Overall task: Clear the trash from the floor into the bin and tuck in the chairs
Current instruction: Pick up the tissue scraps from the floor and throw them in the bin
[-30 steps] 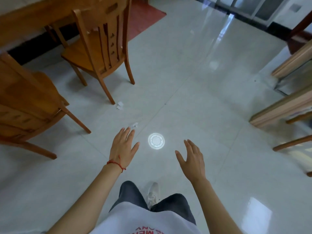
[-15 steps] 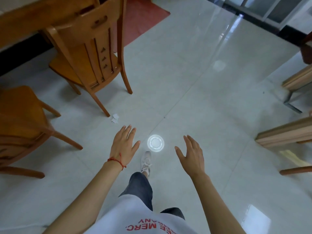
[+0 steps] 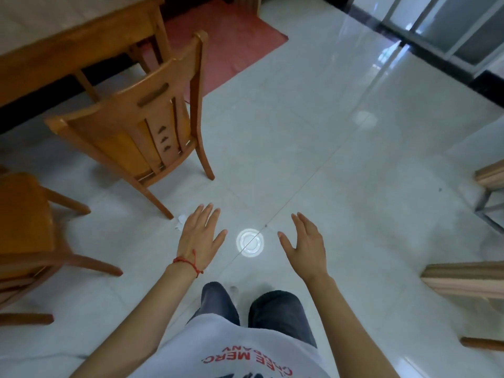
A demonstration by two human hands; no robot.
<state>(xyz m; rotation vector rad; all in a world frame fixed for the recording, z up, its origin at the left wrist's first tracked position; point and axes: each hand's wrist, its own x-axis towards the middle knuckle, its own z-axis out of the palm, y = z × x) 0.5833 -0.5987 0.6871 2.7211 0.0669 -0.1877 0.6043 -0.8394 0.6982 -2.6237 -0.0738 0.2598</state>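
A small crumpled white paper scrap (image 3: 180,221) lies on the pale floor tile by the near back leg of a wooden chair (image 3: 136,124). My left hand (image 3: 200,236), with a red string at the wrist, hovers just right of the scrap, fingers straight and spread, holding nothing. My right hand (image 3: 305,245) is held out beside it, fingers relaxed and empty. A second wooden chair (image 3: 24,227) stands at the left edge, pulled out from the table (image 3: 68,42). No bin shows in this view.
A round ceiling-light reflection (image 3: 250,242) glints on the floor between my hands. A red mat (image 3: 226,47) lies past the table. Light wooden furniture (image 3: 463,279) and a metal leg (image 3: 488,205) stand at the right. Dark door frames (image 3: 436,31) line the far wall.
I have stepped forward: the chairs and the paper scrap have come nearer and lower in view, and the scrap now lies right beside my left hand. Both hands stay open.
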